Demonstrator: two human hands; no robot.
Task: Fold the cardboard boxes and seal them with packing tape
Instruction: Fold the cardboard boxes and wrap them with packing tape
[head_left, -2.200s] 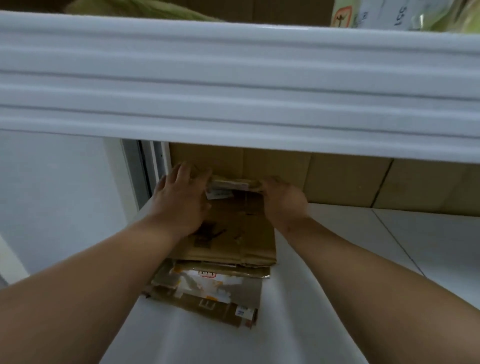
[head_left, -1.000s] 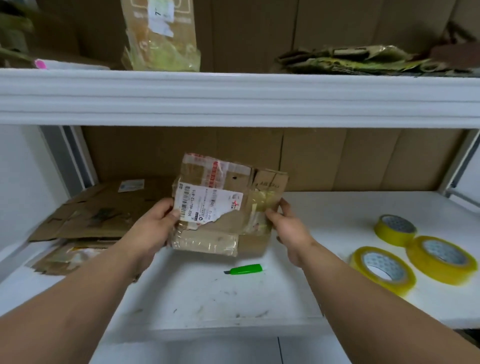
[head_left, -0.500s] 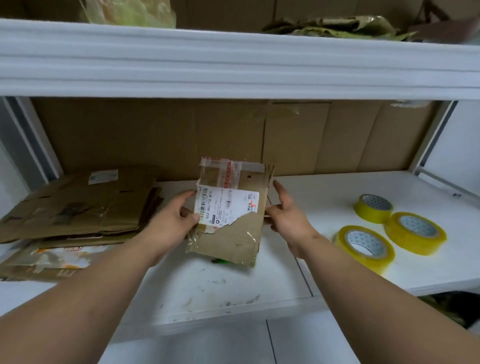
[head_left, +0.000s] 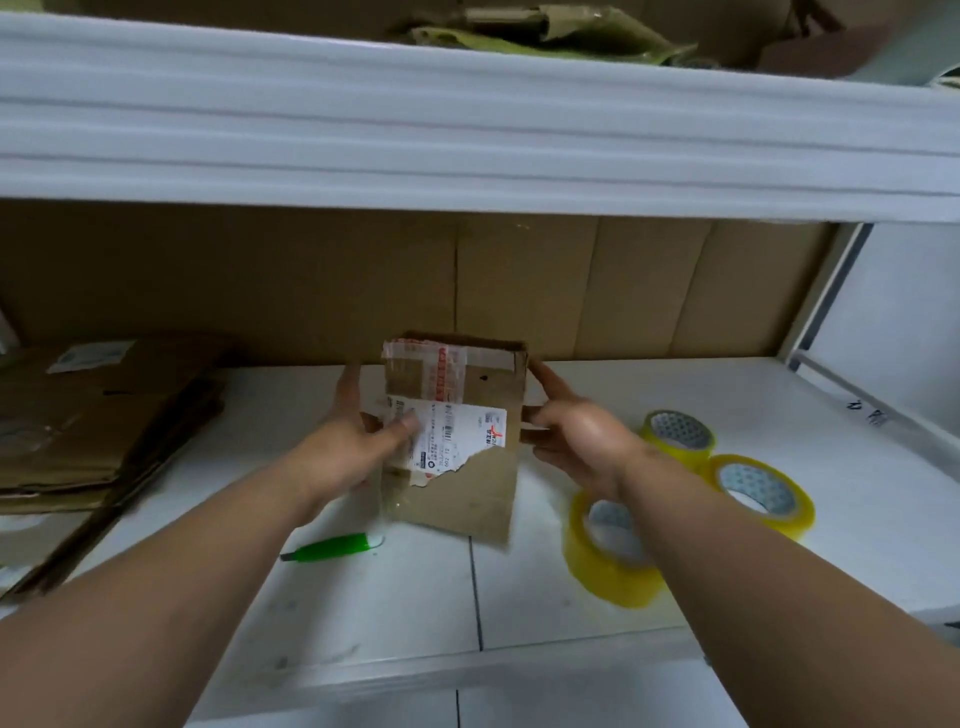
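Observation:
A small flattened cardboard box (head_left: 467, 493) with a torn white shipping label and old tape stands upright over the white shelf (head_left: 395, 597). My left hand (head_left: 358, 441) holds its left edge, thumb on the label and fingers behind. My right hand (head_left: 576, 431) holds its right edge, index finger stretched up along the side. Three rolls of yellow packing tape lie to the right: one (head_left: 678, 434) at the back, one (head_left: 761, 491) further right, and one (head_left: 608, 561) partly hidden by my right forearm.
A stack of flattened cardboard boxes (head_left: 98, 421) lies at the shelf's left. A green box cutter (head_left: 332, 547) lies in front of the held box. An upper white shelf (head_left: 467, 130) overhangs closely, with more cardboard on it. Brown cardboard lines the back wall.
Both hands lifted the small box off the left stack, carried it right to the shelf's middle and turned it upright. The view shifted right, so the tape rolls came into sight.

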